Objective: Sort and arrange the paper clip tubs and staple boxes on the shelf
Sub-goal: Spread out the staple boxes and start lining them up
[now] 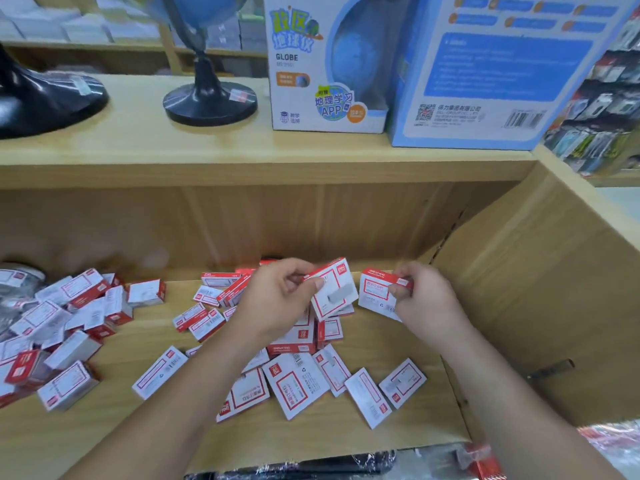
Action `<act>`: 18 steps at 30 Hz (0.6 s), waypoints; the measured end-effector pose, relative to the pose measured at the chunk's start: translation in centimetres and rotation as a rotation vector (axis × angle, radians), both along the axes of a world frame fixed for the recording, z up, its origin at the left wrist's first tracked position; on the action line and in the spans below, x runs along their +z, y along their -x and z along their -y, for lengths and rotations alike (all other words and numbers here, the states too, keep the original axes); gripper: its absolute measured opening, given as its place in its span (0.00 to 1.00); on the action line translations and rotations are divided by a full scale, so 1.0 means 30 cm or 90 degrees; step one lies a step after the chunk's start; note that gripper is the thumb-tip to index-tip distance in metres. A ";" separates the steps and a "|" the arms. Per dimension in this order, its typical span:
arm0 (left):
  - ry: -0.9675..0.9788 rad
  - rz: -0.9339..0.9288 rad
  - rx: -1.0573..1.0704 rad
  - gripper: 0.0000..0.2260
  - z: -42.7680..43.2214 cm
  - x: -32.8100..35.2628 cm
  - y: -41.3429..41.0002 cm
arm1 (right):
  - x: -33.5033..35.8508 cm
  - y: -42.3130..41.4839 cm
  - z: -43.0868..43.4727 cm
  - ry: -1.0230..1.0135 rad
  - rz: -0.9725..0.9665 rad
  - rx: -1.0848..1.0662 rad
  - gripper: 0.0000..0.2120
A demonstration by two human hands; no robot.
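The left hand (277,299) pinches a red-and-white staple box (334,289) above the shelf (149,341); the right hand (427,303) grips a second box (375,294) just beside it. Beneath lie loose boxes (298,386), with a heap (59,327) at left. A cardboard flap (540,289) walls the right side; a globe stand (209,98) and globe carton (325,64) sit on the ledge above

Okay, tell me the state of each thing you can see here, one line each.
Left hand: fingers curled, gripping.
Right hand: fingers curled, pinching.
Left-hand staple box: lifted, tilted.
Right-hand staple box: lifted, closed.
Loose staple boxes: scattered flat, unsorted.
Left heap of staple boxes: piled untidily.
Globe box: upright on the top shelf.
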State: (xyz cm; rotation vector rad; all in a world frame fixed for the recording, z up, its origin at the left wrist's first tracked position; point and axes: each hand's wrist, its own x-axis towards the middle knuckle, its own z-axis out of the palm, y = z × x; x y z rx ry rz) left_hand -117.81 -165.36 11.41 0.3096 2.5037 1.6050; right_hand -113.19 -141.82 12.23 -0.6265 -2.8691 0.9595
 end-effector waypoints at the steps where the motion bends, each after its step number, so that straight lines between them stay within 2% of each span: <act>1: -0.003 0.020 0.006 0.08 0.012 -0.013 -0.001 | -0.006 0.024 0.003 0.018 0.010 0.002 0.09; 3: -0.005 0.060 0.019 0.10 0.029 -0.026 -0.008 | -0.013 0.058 0.012 0.052 0.011 -0.002 0.09; 7: -0.004 0.070 0.049 0.07 0.053 -0.034 -0.018 | -0.037 0.072 0.024 0.045 0.005 0.000 0.10; 11: -0.041 0.051 0.087 0.02 0.066 -0.026 -0.023 | -0.078 0.066 0.008 -0.059 -0.075 0.043 0.16; 14: -0.070 0.035 0.115 0.01 0.071 -0.029 -0.022 | -0.094 0.065 0.003 -0.141 -0.092 0.054 0.20; 18: -0.029 0.041 0.109 0.04 0.095 -0.051 -0.038 | -0.116 0.005 0.030 -0.303 -0.199 0.093 0.18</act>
